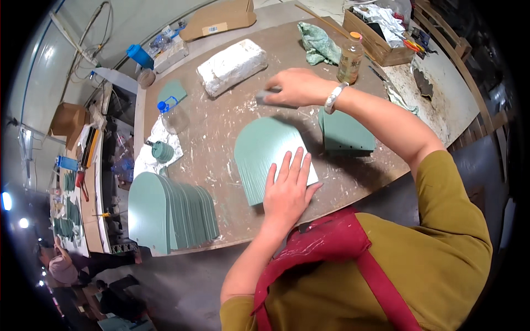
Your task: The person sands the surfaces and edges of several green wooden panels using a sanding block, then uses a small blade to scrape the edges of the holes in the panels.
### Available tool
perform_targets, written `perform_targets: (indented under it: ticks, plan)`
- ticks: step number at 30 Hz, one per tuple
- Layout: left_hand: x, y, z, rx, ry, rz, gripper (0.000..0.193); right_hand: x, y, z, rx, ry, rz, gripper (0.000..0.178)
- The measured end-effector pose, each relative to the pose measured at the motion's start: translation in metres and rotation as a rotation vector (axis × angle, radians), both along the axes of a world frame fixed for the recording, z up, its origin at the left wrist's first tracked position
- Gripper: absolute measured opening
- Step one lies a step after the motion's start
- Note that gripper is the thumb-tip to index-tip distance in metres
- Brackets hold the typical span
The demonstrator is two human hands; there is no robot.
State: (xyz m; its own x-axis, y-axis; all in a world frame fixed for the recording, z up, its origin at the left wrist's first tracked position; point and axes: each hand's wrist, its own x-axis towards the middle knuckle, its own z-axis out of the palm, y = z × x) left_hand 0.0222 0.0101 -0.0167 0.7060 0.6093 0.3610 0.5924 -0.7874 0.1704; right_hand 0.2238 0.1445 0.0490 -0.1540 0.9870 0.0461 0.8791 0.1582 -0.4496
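Observation:
A pale green panel with one arched end [265, 143] lies on the brown worktable [221, 124] in front of me. My left hand [288, 190] rests flat on its near right part, fingers stretched out. Beyond the panel's far edge, my right hand [298, 88] is closed on a grey block [269, 99], which looks like a sanding block. Its underside is hidden. To the left, several similar green panels [187, 212] stand upright in a row. More green panels [348, 135] sit at the right, partly under my right forearm.
A white wrapped bundle [232, 65] lies farther back. Near my right wrist stand a bottle with an orange cap [350, 58] and a green cloth [319, 45]. A clear jug [174, 117] is at left, a wooden box [381, 41] at back right. Two people are at lower left.

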Motion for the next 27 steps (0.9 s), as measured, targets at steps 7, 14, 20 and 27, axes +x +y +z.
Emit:
perform_targets:
  ticks: [7, 14, 20, 27]
  plan:
    - [-0.003, 0.001, -0.011, -0.088, -0.001, 0.015, 0.064, -0.115, -0.036, 0.002, 0.139, -0.263, 0.729, 0.031]
    - [0.004, -0.001, -0.001, -0.041, -0.07, -0.019, 0.064, -0.096, 0.003, 0.003, 0.194, -0.183, 0.787, 0.029]
    - [0.001, -0.008, -0.016, -0.015, -0.071, 0.065, 0.062, -0.12, -0.032, -0.003, 0.128, -0.094, 1.02, 0.033]
    - [0.011, -0.003, 0.003, 0.003, 0.041, 0.157, 0.076, 0.027, 0.028, -0.004, 0.199, -0.088, 0.236, 0.046]
